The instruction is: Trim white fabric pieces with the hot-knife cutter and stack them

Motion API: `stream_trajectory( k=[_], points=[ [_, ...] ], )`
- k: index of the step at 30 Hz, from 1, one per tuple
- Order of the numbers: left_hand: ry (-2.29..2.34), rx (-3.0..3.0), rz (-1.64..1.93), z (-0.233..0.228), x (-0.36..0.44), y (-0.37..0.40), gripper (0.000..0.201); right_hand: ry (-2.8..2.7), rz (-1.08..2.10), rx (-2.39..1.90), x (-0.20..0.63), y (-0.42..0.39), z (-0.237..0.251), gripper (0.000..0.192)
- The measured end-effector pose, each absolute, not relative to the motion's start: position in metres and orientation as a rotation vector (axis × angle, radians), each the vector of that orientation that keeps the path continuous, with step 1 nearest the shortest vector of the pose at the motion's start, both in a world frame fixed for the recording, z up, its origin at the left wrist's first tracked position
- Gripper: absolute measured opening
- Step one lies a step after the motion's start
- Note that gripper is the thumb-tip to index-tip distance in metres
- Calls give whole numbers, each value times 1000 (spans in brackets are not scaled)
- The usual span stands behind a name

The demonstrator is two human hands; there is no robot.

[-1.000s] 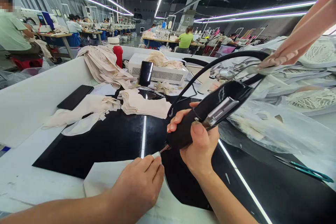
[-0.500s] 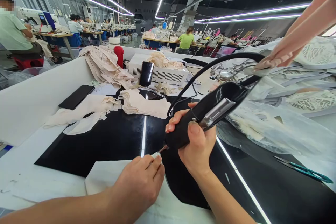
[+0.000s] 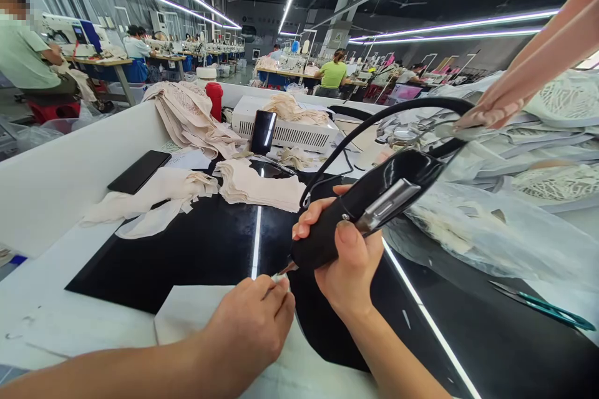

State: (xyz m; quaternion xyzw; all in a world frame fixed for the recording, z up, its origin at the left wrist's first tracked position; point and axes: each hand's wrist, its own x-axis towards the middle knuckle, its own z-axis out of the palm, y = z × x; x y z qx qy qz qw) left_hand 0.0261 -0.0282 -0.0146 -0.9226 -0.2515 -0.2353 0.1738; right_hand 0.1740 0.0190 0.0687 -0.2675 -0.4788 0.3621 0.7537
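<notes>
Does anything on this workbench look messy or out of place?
Mostly tidy. Loose beige fabric strips sprawl unevenly off the black glossy mat, beside a neat beige fabric stack. Teal-handled scissors lie open near the right edge.

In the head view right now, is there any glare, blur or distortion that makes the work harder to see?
Head view: ceiling light strips reflect as bright lines on the glossy black table; the wide lens bends edges and stretches the co-worker's arm at the right; the tool in the right hand and the left hand look sharp; far workstations are small and soft.
</notes>
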Motion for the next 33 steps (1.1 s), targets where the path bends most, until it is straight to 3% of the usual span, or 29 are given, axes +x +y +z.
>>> stream_trajectory(
  k=[14,19,24,33],
  points=[
    [-726,-2738,-462,-11,21,-22,22,-1117,730,-646,181,16,76,46],
    [-852,-2758,-502,-2,1,3,30,-1168,682,-733,199,9,88,48],
    [-792,-2699,-684,7,-8,15,36,-1153,662,-699,212,-6,87,45],
    [-511,-2946,-1018,16,17,-18,25,-1101,654,-642,214,-22,76,48]
  ],
)
